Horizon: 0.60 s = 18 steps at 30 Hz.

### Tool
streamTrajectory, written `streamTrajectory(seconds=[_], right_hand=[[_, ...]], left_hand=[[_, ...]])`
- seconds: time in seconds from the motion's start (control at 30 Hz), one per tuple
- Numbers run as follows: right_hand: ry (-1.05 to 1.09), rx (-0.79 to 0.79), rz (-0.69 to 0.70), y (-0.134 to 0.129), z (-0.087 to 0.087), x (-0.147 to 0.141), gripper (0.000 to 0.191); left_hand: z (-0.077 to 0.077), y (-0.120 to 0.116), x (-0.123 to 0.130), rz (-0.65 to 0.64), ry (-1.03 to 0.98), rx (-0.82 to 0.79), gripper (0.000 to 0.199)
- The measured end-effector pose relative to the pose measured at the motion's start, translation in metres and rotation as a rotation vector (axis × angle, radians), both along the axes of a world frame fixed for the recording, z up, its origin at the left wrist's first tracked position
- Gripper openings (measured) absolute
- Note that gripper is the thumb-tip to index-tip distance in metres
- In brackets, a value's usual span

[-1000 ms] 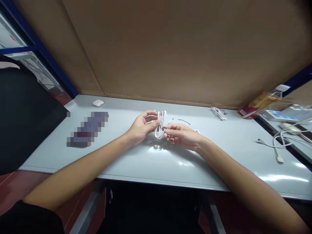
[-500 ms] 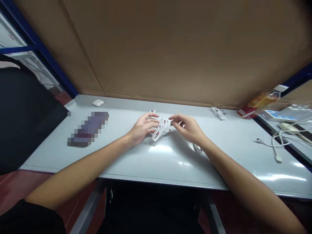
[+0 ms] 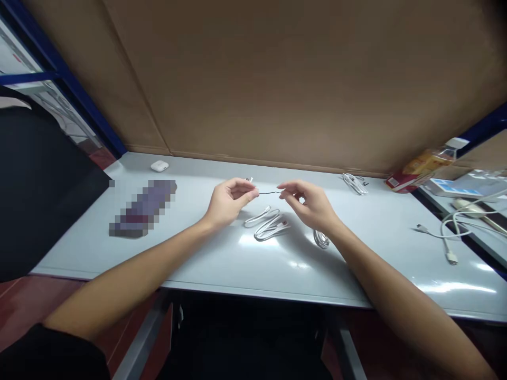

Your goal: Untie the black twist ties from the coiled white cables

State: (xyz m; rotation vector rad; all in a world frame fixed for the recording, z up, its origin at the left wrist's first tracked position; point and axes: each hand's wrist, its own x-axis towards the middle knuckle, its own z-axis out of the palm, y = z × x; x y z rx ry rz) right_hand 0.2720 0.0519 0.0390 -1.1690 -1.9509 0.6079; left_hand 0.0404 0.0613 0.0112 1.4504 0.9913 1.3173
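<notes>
A thin dark twist tie (image 3: 268, 192) is stretched between my two hands above the desk. My left hand (image 3: 228, 201) pinches one end between thumb and fingers. At the other end, my right hand (image 3: 304, 200) pinches it with the fingertips. Just below them, a white USB cable (image 3: 269, 227) lies loosely looped on the desk, touched by neither hand. Another coiled cable (image 3: 320, 239) rests by my right wrist, partly covered by it. Behind my left hand a small white cable end (image 3: 249, 180) shows; the rest is hidden.
On the grey desk (image 3: 222, 269) are a white earbud case (image 3: 159, 166), a blurred-out dark object (image 3: 144, 208), a coiled white cable (image 3: 354, 183) and a tilted drink bottle (image 3: 422, 169). Loose white cables (image 3: 447, 235) trail over the right edge. A cardboard panel (image 3: 257, 89) closes the back.
The white cable bundle between my hands has come down onto the desk and its loops have spread. My hands now hold the twist tie stretched between them.
</notes>
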Motion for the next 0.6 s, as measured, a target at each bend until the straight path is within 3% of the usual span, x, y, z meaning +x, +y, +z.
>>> streamTrajectory(seconds=[0.23,0.43,0.6], right_hand=[[0.333,-0.489,0.291,-0.011,0.006,-0.006,0.029],[0.548,-0.685,0.328,-0.017,0.007,-0.015,0.04],[0.639,-0.826,0.361,-0.019,0.003,-0.022,0.044]], left_hand=[[0.006,0.005,-0.003,0.138,-0.026,0.136,0.027],[0.004,-0.001,0.004,0.194,0.034,0.246,0.023],[0.003,-0.01,0.01,0.293,0.176,0.434,0.012]])
